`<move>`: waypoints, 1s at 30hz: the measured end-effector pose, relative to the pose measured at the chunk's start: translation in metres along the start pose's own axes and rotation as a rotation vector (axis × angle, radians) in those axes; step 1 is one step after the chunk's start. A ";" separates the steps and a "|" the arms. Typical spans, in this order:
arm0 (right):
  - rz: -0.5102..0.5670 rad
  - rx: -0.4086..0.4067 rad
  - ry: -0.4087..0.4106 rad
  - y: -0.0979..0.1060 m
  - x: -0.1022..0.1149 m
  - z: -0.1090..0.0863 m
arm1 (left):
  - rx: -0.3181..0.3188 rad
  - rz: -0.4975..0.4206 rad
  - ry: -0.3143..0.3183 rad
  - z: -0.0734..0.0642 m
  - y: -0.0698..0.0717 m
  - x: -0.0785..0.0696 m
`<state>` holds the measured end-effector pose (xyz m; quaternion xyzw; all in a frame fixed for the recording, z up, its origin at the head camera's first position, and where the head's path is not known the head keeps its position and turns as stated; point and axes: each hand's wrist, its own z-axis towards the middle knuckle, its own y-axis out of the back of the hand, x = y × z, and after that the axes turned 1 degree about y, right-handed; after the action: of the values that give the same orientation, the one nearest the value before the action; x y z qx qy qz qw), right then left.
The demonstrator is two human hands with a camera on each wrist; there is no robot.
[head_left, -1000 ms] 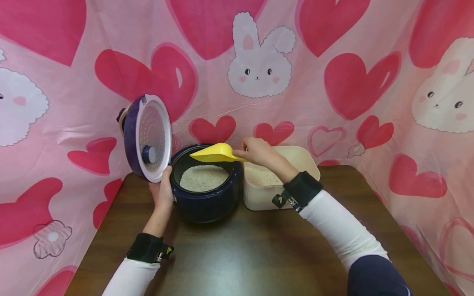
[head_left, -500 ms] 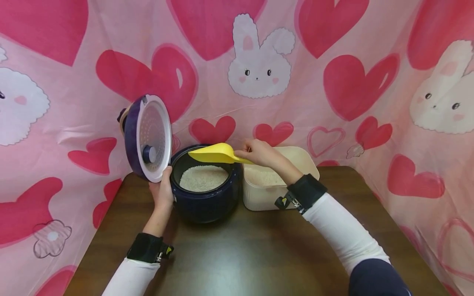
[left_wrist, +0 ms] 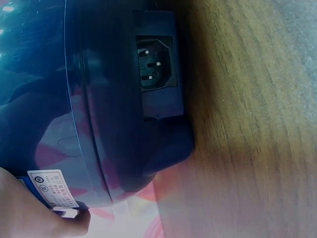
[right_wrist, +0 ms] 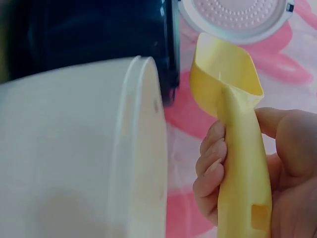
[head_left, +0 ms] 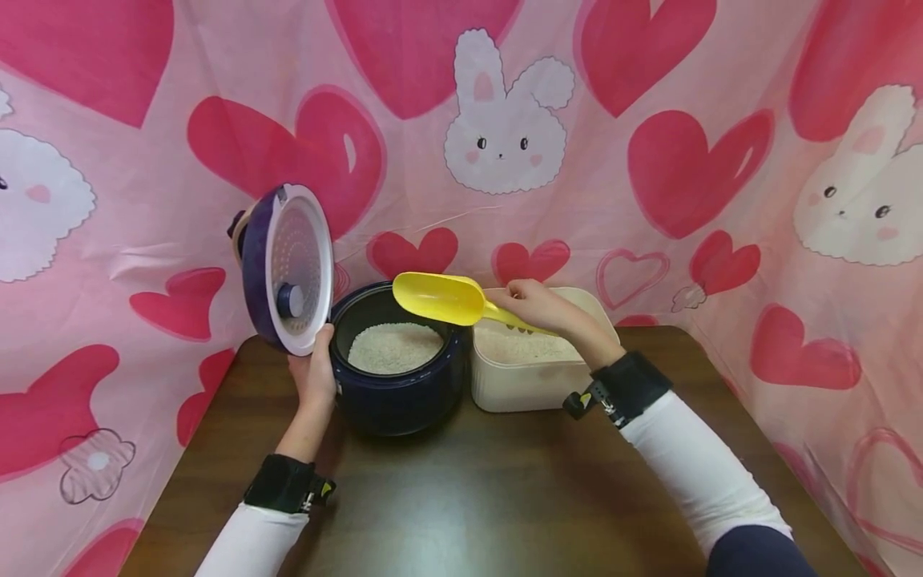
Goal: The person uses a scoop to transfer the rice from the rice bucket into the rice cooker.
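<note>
A dark blue rice cooker (head_left: pixel 400 409) stands near the back of the table, white rice (head_left: pixel 395 348) inside its dark pot. Its lid (head_left: pixel 306 240), white on the inner face, is raised upright on the left, and my left hand (head_left: pixel 315 377) holds the lower rim with the thumb in front. My right hand (head_left: pixel 537 308) grips a yellow scoop (head_left: pixel 440 298) by its handle (right_wrist: pixel 245 168). The scoop's bowl hangs over the cooker's right rim, its bare hollow facing the head camera. Below the right hand is a cream bin (head_left: pixel 522 390) with rice (head_left: pixel 526 346) in it.
The bin stands close against the cooker's right side. In the left wrist view, a power socket (left_wrist: pixel 156 64) shows on the cooker's body near the wooden table (left_wrist: pixel 247 124). A pink heart-and-rabbit cloth (head_left: pixel 613 200) hangs behind and on both sides.
My right hand has moved right and slightly down with the scoop, which has turned so its hollow shows. The left hand and lid stay in place.
</note>
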<state>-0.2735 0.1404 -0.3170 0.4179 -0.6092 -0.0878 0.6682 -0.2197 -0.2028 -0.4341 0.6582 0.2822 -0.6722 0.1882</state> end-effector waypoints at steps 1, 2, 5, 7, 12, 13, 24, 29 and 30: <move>0.011 0.004 -0.008 0.002 -0.005 -0.002 | 0.000 0.002 0.000 0.000 0.000 0.000; 0.015 0.010 -0.012 0.004 -0.010 -0.005 | 0.001 0.005 -0.002 0.000 0.000 0.001; 0.023 0.021 -0.028 0.010 -0.026 -0.013 | 0.002 0.006 -0.001 0.000 0.000 0.001; 0.030 0.016 -0.036 0.014 -0.034 -0.019 | 0.004 0.007 -0.001 0.000 0.000 0.001; 0.074 -0.022 -0.054 0.025 -0.052 -0.032 | 0.013 0.017 -0.005 0.001 0.001 0.001; 0.079 -0.024 -0.058 0.028 -0.055 -0.034 | 0.016 0.018 -0.005 0.001 0.001 0.001; 0.023 0.002 -0.117 0.045 -0.083 -0.058 | 0.024 0.022 0.001 0.001 0.002 0.002; -0.183 -0.037 -0.131 0.051 -0.085 -0.060 | 0.022 0.017 0.010 0.002 0.002 0.001; -0.249 -0.045 -0.133 0.052 -0.084 -0.060 | 0.020 0.015 0.010 0.002 0.002 0.001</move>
<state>-0.2614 0.2533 -0.3390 0.4683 -0.5935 -0.2115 0.6194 -0.2201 -0.2048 -0.4356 0.6655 0.2714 -0.6701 0.1853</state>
